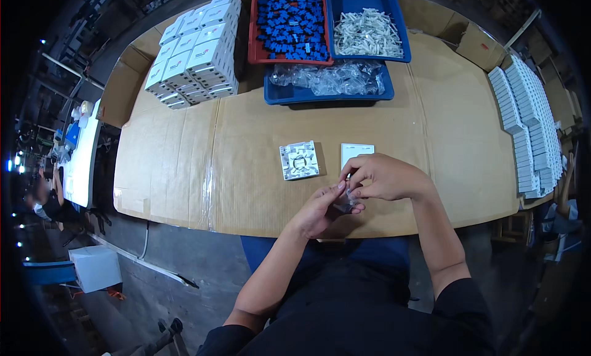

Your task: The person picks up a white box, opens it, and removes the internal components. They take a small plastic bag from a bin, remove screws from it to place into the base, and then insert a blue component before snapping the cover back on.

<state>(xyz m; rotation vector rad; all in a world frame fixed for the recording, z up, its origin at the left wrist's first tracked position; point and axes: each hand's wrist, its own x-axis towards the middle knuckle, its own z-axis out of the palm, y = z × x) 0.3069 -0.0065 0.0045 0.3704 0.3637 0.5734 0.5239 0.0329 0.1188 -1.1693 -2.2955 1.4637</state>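
Both hands meet over the near edge of the table (258, 199), a little right of its middle, with a small clear plastic bag (346, 203) between them. The left hand (316, 214) comes in from below with its palm turned partly up, its thumb and fingers closed lightly around the bag. The right hand (393, 176) reaches across from the other side, its fingers bent down and nearly together, pinching at the top of the same bag; the hands hide much of it, so what it contains cannot be made out. Just beyond the right hand lies a flat white square piece (357, 149), its near part covered by that hand. To the left of it, apart from both hands, a square white frame (299, 161) with a round ring in its centre lies on the brown cardboard that covers the table. At the far side stand 3 trays: a red tray (253, 46) full of blue pieces (289, 26), a blue tray (403, 42) beside it heaped with slim white pieces (368, 34), and in front of them a second blue tray (326, 100) with clear plastic bags (335, 79). Left of the trays rises a block of stacked white boxes (200, 51), and along the right end stand tall stacks of thin white pieces (530, 125). A white carton (96, 268) sits off the table at lower left, and another person (49, 199) is at a white table (81, 159) farther left.
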